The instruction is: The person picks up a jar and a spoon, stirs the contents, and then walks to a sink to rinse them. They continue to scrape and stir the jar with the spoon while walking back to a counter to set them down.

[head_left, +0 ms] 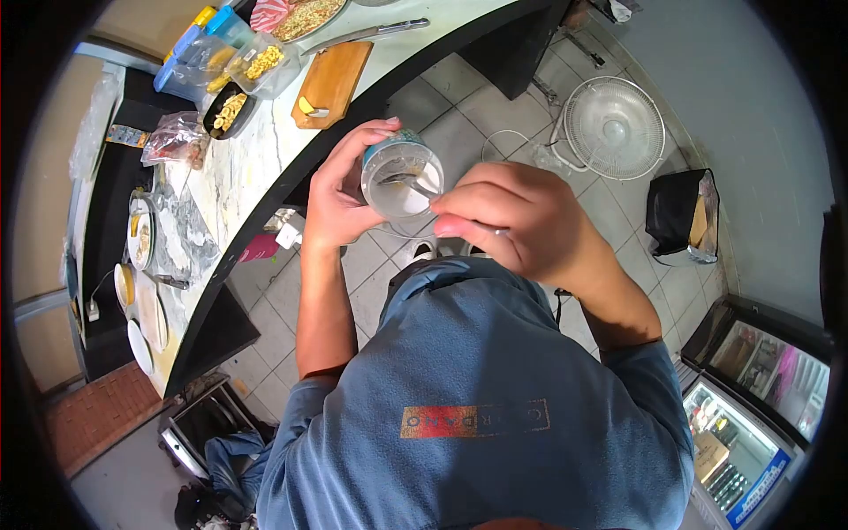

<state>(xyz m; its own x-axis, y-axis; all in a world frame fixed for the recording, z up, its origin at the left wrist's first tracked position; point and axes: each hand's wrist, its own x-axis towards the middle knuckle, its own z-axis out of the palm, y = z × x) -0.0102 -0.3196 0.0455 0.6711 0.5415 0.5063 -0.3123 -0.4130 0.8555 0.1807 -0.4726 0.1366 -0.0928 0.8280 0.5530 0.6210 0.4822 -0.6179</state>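
A clear plastic tub [378, 182] with a teal label and white contents is held up in front of my chest. My left hand [340, 194] wraps round its left side, fingers over the far edge. In my right hand [512, 216] is a metal spoon [420, 187], pinched between thumb and fingers, its front end inside the tub. The spoon's handle end shows past my thumb. The tub is tilted so that its open mouth faces me.
On the curved marble counter [256, 168] are a wooden board [340, 79] with a yellow piece, a knife [375, 33], a black tray [228, 111] and a clear container [265, 64]. A fan [614, 128] and black bag [676, 212] stand right; a glass-door fridge [729, 450] lower right.
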